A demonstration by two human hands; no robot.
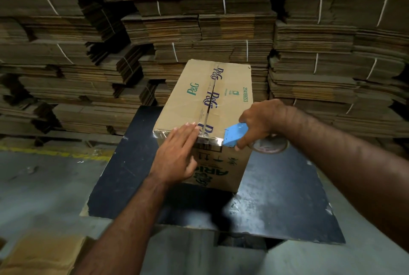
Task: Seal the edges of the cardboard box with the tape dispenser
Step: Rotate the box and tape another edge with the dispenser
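Head view: pressing left hand (177, 153) flat on cardboard box (205, 100) near edge, right hand (259, 119) clamping tape dispenser (235, 134), pulling tape taut along that edge.

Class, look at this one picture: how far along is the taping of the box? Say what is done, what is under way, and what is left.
Done: printed tape runs along the centre seam of the cardboard box. Under way: clear tape lies along the near top edge; the left hand presses it flat while the right hand holds the blue tape dispenser at the near right corner. Left: the far top edge shows no cross strip; other edges cannot be judged.
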